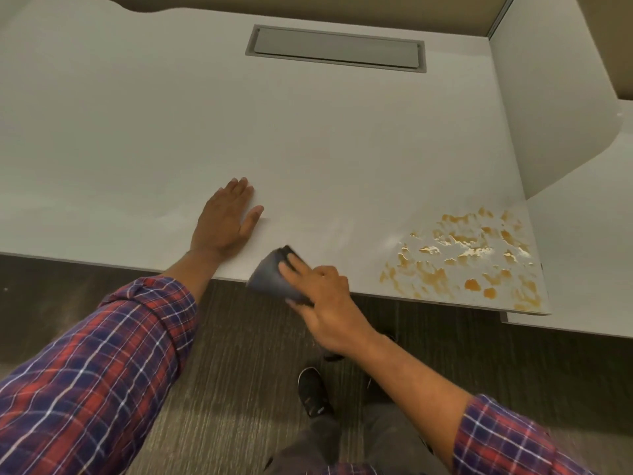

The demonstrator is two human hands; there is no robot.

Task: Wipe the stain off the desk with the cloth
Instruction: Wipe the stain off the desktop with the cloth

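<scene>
An orange-brown stain (469, 258) lies in several wet blotches on the front right corner of the white desk (171, 114). My right hand (325, 303) grips a folded dark grey cloth (274, 275) at the desk's front edge, well to the left of the stain. The cloth hangs partly over the edge. My left hand (226, 217) rests flat on the desk with fingers spread, just left of the cloth, holding nothing.
A grey rectangular cable hatch (335, 49) is set into the desk at the back. A white partition panel (548, 114) stands along the desk's right side, with a second white surface (582, 269) beyond it. Below are carpet and my black shoe (313, 392).
</scene>
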